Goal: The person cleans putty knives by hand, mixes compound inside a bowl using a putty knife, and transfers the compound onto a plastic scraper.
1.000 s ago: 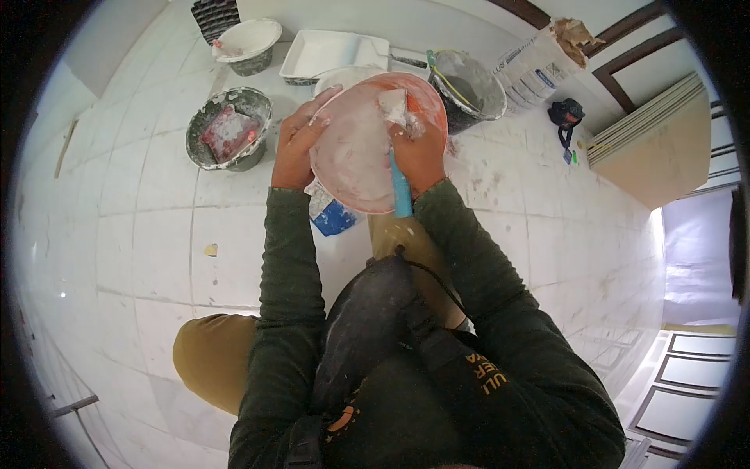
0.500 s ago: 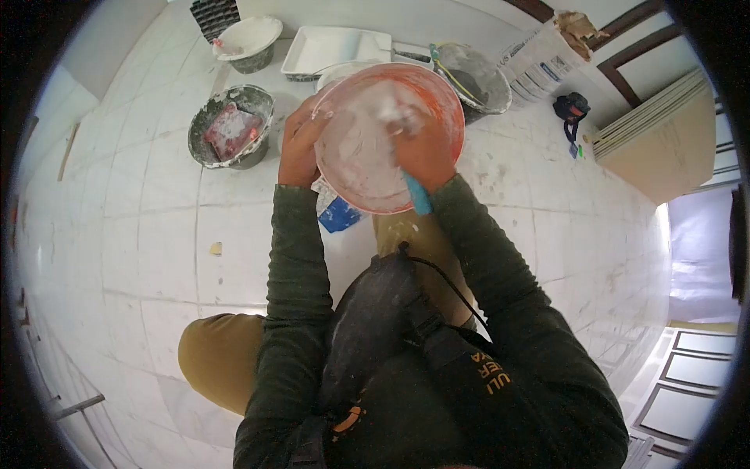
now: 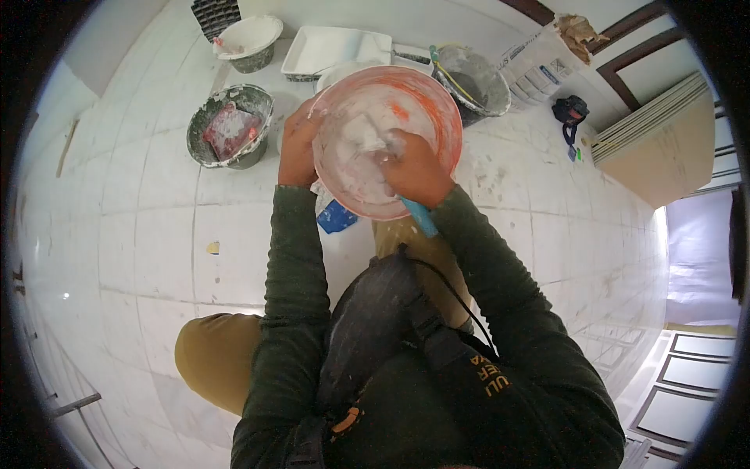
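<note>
A red bucket point(image 3: 447, 117) is tilted toward me, its inside smeared with wet white paste. My left hand point(image 3: 298, 146) is closed on the bucket's left rim, with part of the fingers hidden behind the wall. Inside the bucket, my right hand point(image 3: 422, 170) grips a scraper with a blue handle point(image 3: 419, 216) that sticks out below the palm. The blade is blurred and coated with white paste, near the middle of the bucket. Just under the bucket, a blue piece point(image 3: 337, 217) lies on the floor.
Behind the bucket stand a white paint tray point(image 3: 300, 56), a dark bucket point(image 3: 497, 102) and a paper sack point(image 3: 539, 66). To the left are a dark tub point(image 3: 201, 141) holding a pinkish thing and a white-coated bucket point(image 3: 269, 35). Stacked boards point(image 3: 652, 148) lean at right.
My right hand has moved slightly down and left within the bucket, scraper in it. More of the orange wall and the blue handle show. The left hand keeps its hold on the rim.
</note>
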`<action>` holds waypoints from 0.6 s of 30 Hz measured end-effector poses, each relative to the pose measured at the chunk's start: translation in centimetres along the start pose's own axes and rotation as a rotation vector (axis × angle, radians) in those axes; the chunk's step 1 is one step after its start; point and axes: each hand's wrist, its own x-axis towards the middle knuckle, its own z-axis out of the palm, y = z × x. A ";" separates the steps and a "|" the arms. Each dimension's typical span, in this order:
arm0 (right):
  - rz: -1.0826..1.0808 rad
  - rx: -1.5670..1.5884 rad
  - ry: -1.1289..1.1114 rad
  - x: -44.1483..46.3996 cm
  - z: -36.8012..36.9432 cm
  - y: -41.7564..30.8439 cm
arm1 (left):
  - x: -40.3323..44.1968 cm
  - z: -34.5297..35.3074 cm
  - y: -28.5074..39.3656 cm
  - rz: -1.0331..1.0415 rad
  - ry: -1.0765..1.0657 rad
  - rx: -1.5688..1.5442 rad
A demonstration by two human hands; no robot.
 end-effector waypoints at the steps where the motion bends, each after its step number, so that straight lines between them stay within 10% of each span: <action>1: -0.049 0.051 0.105 0.0 -0.3 -0.1 | 0.0 0.0 0.1 0.007 0.018 -0.029; 12: -0.650 -0.302 0.433 5.7 -3.4 -0.4 | 0.3 0.8 1.7 0.133 -0.067 0.081; 18: -0.470 -0.161 0.035 3.9 0.2 -0.8 | -0.3 1.1 0.9 0.099 -0.061 0.010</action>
